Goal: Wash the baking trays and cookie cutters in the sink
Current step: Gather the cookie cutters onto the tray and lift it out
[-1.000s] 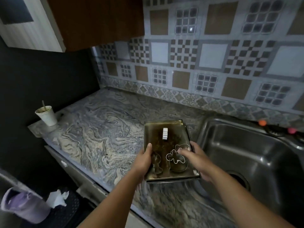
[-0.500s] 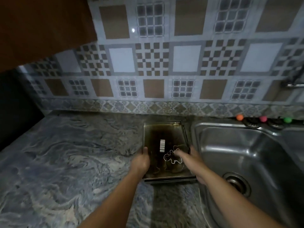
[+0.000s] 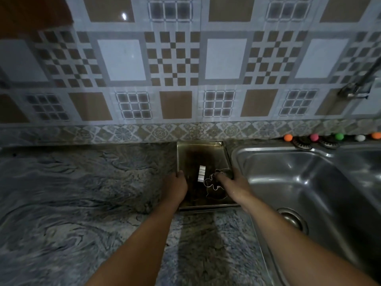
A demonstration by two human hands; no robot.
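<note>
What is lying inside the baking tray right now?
Inside the baking tray: a gingerbread-man cookie cutter, a small white ridged piece, and a rounder cutter. The right hand covers part of them.

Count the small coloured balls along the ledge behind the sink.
5: orange ball, pink ball, green ball, white ball, second orange at the frame edge; more may lie beyond.

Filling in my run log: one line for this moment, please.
stage: pre-wash | baking tray: on counter beside sink | left hand, right hand: grip tray edges | cookie cutters: in tray
</note>
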